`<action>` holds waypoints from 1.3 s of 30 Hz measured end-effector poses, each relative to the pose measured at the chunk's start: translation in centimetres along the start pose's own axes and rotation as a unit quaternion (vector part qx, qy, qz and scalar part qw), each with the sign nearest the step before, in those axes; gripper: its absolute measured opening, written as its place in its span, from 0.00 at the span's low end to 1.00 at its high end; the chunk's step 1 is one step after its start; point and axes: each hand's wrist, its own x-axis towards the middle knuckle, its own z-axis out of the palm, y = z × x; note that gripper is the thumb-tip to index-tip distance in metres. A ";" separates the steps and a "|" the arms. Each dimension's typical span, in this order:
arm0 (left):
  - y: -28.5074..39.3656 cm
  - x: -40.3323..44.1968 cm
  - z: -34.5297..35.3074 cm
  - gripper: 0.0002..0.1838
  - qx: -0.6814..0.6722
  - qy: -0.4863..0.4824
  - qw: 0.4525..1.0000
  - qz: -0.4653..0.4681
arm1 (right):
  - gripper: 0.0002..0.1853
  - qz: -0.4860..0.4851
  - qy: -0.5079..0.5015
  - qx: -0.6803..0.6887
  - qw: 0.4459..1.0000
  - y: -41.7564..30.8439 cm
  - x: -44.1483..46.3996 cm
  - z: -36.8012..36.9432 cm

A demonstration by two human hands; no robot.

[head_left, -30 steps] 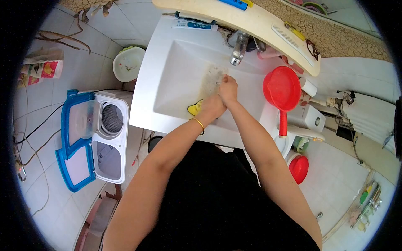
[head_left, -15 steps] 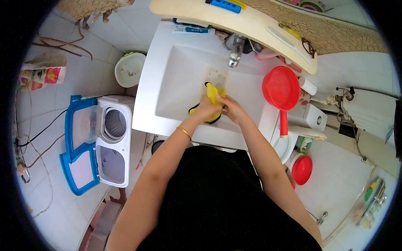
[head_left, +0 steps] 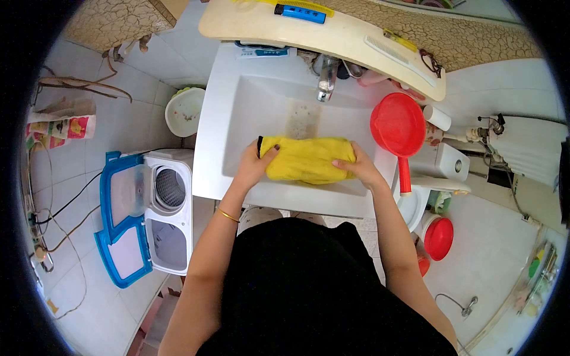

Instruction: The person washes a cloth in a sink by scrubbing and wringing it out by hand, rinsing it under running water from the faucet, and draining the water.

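Observation:
A yellow cloth [head_left: 309, 160] with a black edge is stretched out between my two hands over the white sink [head_left: 209, 136]. It looks folded into a thick band, with wrinkles along the front. My left hand [head_left: 254, 166] grips its left end, thumb on top. At the right end, my right hand [head_left: 363, 168] pinches the cloth with its thumb on top and the other fingers beneath. Beyond the cloth, the faucet [head_left: 327, 80] points down toward the stained basin bottom; I see no water running.
A red dipper [head_left: 398, 124] rests on the sink's right edge. The cream shelf [head_left: 350, 35] above holds a blue marker-like item [head_left: 300, 13] and combs. Left stands a twin-tub washing machine [head_left: 184, 219] with blue-framed lids raised, beside a white basin [head_left: 184, 113].
The cloth was bunched and squeezed between my close-set hands. Now it is spread into a wide folded band, and my hands have moved apart to its two ends.

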 end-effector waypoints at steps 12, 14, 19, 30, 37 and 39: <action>-3.4 1.8 2.6 0.35 0.501 0.123 0.854 0.066 | 0.45 -0.199 0.166 -0.526 0.810 8.2 8.8 2.5; -4.7 2.2 4.0 0.40 0.576 0.047 0.811 0.086 | 0.45 -0.186 0.173 -0.554 0.793 9.6 10.1 3.9; -6.2 5.2 7.3 0.40 0.637 -0.015 0.762 0.118 | 0.38 -0.168 0.069 -0.669 0.721 12.0 12.2 7.0; -7.8 3.2 8.4 0.29 0.695 -0.107 0.710 -0.041 | 0.32 -0.253 0.000 -0.605 0.755 10.7 14.4 6.7; -0.7 5.6 4.9 0.19 0.565 -0.143 0.805 -0.106 | 0.36 -0.140 0.191 -0.602 0.763 8.1 9.0 5.7; -2.5 6.0 4.5 0.22 0.594 -0.086 0.799 0.028 | 0.41 -0.025 0.201 -0.585 0.786 7.6 6.9 7.1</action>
